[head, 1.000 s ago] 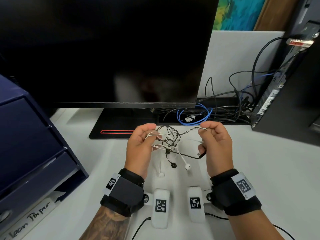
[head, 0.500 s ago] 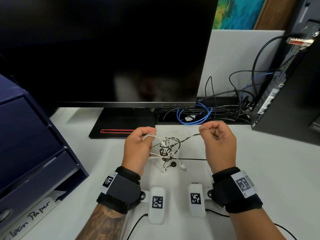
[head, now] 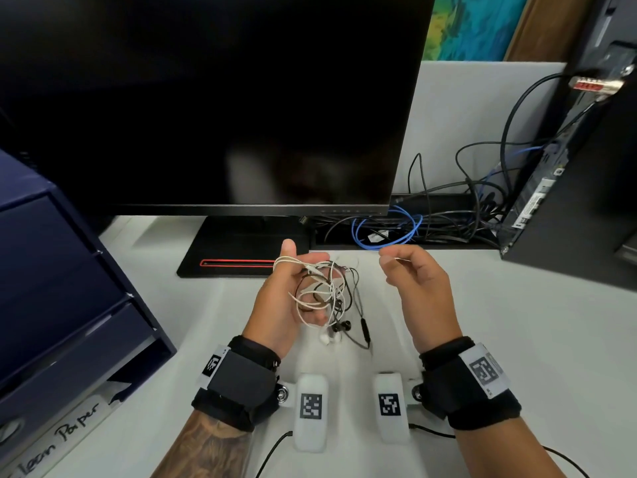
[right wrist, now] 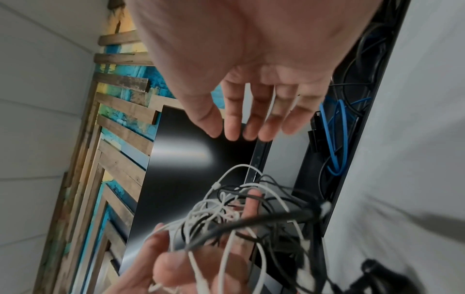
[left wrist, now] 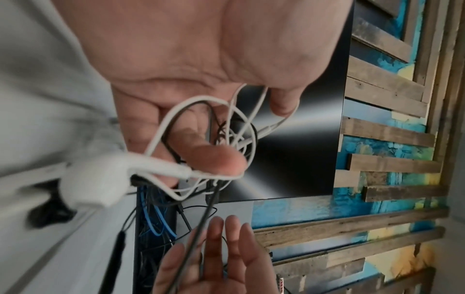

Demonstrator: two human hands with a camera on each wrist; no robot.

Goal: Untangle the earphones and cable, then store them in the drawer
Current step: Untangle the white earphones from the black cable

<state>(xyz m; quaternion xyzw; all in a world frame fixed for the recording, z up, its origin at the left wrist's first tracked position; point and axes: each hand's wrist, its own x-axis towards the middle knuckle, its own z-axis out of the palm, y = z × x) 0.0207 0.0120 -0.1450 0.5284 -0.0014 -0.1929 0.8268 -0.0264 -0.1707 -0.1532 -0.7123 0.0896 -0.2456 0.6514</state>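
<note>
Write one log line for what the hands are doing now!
left hand: holds tangled white and black earphone wires | right hand: open, empty | navy drawer: unused

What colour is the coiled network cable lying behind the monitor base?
Blue. The coiled cable shows best in the head view, among black cables behind the monitor.
</note>
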